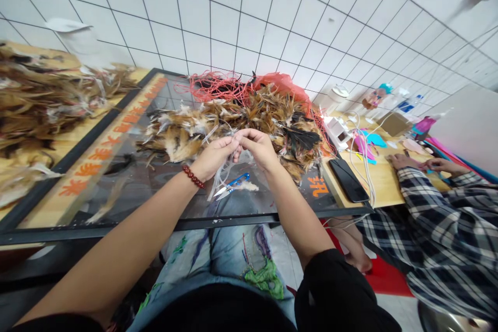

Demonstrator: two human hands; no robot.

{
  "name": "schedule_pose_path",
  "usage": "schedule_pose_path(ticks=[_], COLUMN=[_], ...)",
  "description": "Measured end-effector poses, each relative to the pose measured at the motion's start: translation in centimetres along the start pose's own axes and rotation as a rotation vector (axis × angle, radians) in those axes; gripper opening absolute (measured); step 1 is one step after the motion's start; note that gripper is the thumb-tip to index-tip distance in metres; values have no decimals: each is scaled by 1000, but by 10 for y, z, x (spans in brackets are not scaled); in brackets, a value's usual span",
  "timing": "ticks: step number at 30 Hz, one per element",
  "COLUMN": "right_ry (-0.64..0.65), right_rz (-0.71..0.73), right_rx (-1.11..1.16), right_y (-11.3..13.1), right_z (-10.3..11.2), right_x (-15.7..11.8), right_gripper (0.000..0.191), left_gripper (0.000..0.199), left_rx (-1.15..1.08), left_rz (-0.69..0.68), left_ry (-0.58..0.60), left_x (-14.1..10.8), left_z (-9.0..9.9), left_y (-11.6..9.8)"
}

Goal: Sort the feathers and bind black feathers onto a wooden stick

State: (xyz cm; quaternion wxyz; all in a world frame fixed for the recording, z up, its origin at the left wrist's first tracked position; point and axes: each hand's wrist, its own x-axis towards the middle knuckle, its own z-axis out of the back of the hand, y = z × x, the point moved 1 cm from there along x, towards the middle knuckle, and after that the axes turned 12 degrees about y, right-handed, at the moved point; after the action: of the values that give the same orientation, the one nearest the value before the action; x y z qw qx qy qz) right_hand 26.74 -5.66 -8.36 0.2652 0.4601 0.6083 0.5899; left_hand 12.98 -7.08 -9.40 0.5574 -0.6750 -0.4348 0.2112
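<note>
My left hand (216, 155), with a beaded bracelet at the wrist, and my right hand (258, 147) meet over the near side of a feather pile. The fingertips of both are pinched together on thin whitish strands (222, 172), whose loose ends hang below the left hand. Exactly how the strands run between the fingers is hidden. Just under the hands lie blue-handled thread snips (235, 183) on the dark glass tabletop (155, 197), beside a small pale feather tuft (249, 187). Behind the hands spreads the pile of brown, white and black feathers (268, 106).
Red cords (221, 88) and a red plastic bag (282, 83) sit behind the pile. More feathers (50, 98) cover the left table. To the right are a black phone (348, 180), white cables and a co-worker in a checked sleeve (428, 202) handling coloured pieces.
</note>
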Motion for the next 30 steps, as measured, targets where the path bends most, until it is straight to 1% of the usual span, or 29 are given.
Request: schedule_pose_path(ticks=[3,6,8,10,13,15,18,20,21,23,26,30], right_ry=[-138,-204,-200,-167,-142,-137,-72,-38,-52,-125,-217,-200], right_rz=[42,48,57,53,13,-5,-28,-32,-17,40,110,134], right_rx=[22,-39,-103,-139,-227,-322,-470,-494,-477,-427,-415,-434], right_y=[1,2,3,2,-3,-8,-15,-16,-16,-13,-8,-3], right_z=[4,7,6,3,-1,-2,-4,-4,-4,-2,1,2], right_x=[2,3,2,1,0,0,0,0,0,1,1,0], right_gripper=[36,37,36,36,36,33,29,29,29,31,37,40], left_gripper=[38,33,28,22,16,15,15,13,12,11,18,29], left_rx=[21,-20,-80,-138,-193,-198,-215,-248,-257,-239,-159,-107], left_rz=[-6,18,36,31,-43,-95,-114,-109,-106,-98,-47,55], left_ry=[-3,-62,-125,-202,-311,-338,-306,-282,-275,-255,-178,-51], left_x=[-1,-1,-1,0,3,4,5,5,4,4,3,1], left_z=[1,2,3,4,8,10,12,12,12,12,9,2], left_y=[1,0,-1,-2,-2,-3,-3,-3,-2,-1,1,4])
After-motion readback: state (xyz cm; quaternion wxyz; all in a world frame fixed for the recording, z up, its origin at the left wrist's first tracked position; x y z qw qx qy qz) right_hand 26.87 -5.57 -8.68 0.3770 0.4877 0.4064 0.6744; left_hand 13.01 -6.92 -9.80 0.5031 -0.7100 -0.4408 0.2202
